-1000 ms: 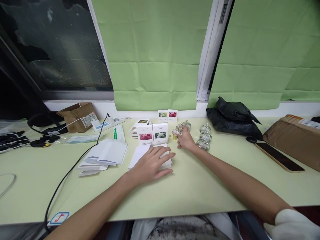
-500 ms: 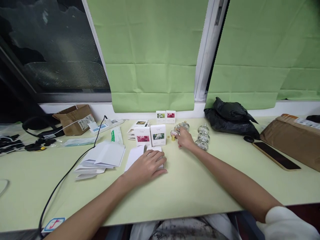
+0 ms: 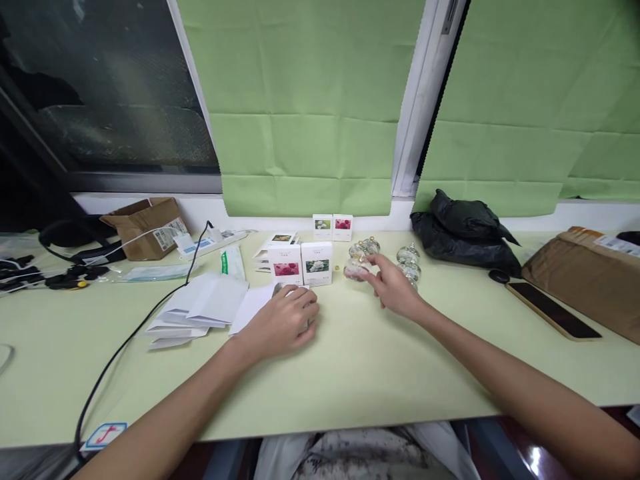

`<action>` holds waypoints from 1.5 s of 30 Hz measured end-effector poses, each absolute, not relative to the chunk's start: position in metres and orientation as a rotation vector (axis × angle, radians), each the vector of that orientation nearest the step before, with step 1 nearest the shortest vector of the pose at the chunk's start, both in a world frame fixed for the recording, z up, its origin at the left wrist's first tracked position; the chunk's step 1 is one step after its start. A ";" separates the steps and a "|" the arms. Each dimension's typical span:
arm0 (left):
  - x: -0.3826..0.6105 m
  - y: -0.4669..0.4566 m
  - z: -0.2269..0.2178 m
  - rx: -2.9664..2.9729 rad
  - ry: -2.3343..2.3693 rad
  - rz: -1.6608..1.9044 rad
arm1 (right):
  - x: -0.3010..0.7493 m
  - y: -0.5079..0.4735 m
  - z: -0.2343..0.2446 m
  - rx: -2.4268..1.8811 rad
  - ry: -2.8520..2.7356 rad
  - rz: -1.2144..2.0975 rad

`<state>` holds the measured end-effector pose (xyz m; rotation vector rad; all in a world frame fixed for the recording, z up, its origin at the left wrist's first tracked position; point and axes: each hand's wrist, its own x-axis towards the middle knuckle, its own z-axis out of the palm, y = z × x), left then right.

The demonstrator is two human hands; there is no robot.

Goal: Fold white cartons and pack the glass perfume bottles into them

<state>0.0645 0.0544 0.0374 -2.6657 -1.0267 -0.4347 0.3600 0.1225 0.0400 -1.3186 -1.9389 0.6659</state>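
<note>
My right hand [image 3: 397, 287] has thumb and fingers closed at a small round clear glass bottle [image 3: 356, 269] with gold at its top. More such glass bottles [image 3: 370, 245] stand right behind it. Another row of round glass bottles [image 3: 409, 255] is just beyond the right hand. My left hand [image 3: 285, 317] lies curled over the table; something greyish shows at its fingertips, mostly hidden. White folded paper [image 3: 253, 307] extends from under that hand. In front of it stand two upright white boxes, one with a pink flower picture [image 3: 286, 265] and one with a white flower picture [image 3: 317, 264].
Two smaller picture boxes [image 3: 333, 227] stand by the wall. Folded white sheets [image 3: 200, 303] and a black cable [image 3: 135, 337] are at left, near an open cardboard box [image 3: 145, 230]. At right are a black plastic bag [image 3: 465, 233], a phone [image 3: 550, 311] and a brown parcel [image 3: 585, 280].
My right hand has drawn back slightly to the right, showing more of the bottle. The left hand has moved a little left and curled more; the white box under it no longer shows.
</note>
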 end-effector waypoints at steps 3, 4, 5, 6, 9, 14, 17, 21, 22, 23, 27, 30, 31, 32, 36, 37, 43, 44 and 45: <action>0.072 0.047 0.037 -2.722 -0.936 -0.789 | 0.363 0.102 0.023 -1.269 -2.021 0.732; 0.078 0.043 0.034 -2.750 -0.885 -0.965 | 0.363 0.097 0.019 -1.237 -2.035 0.725; 0.084 0.037 0.032 -2.774 -0.846 -1.142 | 0.363 0.092 0.015 -1.209 -2.045 0.719; 0.091 0.032 0.028 -2.810 -0.816 -1.278 | 0.364 0.089 0.013 -1.181 -2.060 0.713; 0.113 0.017 0.017 -3.043 -0.979 -1.300 | 0.365 0.083 0.010 -1.109 -2.097 0.751; 0.126 0.014 0.004 -3.114 -1.552 -1.044 | 0.370 0.084 0.004 -1.039 -2.087 0.960; 0.127 0.018 -0.002 -2.986 -1.624 -1.129 | 0.372 0.086 0.001 -1.010 -2.063 0.995; 0.131 0.020 -0.007 -2.901 -1.532 -1.278 | 0.371 0.085 -0.001 -0.978 -2.030 1.061; 0.132 0.020 -0.009 -2.877 -1.520 -1.302 | 0.371 0.085 -0.001 -0.983 -2.026 1.072; 0.133 0.021 -0.010 -2.852 -1.521 -1.317 | 0.371 0.084 -0.001 -0.997 -2.022 1.080; 0.133 0.024 -0.013 -2.832 -1.549 -1.300 | 0.377 0.080 0.013 -1.019 -2.117 1.079; 0.133 0.025 -0.013 -2.893 -1.534 -1.254 | 0.382 0.085 0.034 -1.003 -2.231 0.929; 0.133 0.025 -0.012 -2.908 -1.535 -1.246 | 0.381 0.090 0.041 -1.020 -2.210 0.890; 0.133 0.025 -0.011 -2.919 -1.542 -1.241 | 0.379 0.098 0.048 -1.037 -2.179 0.845; 0.132 0.025 -0.007 -2.925 -1.613 -1.235 | 0.356 0.141 0.060 -1.081 -2.188 0.576; 0.132 0.024 -0.007 -2.929 -1.621 -1.228 | 0.347 0.153 0.059 -1.111 -2.241 0.474; 0.130 0.023 -0.010 -2.948 -1.534 -1.190 | 0.302 0.197 0.039 -1.233 -2.406 0.154; 0.129 0.023 -0.010 -2.944 -1.526 -1.184 | 0.297 0.199 0.035 -1.259 -2.424 0.128; 0.129 0.023 -0.010 -2.941 -1.521 -1.179 | 0.293 0.201 0.032 -1.285 -2.441 0.106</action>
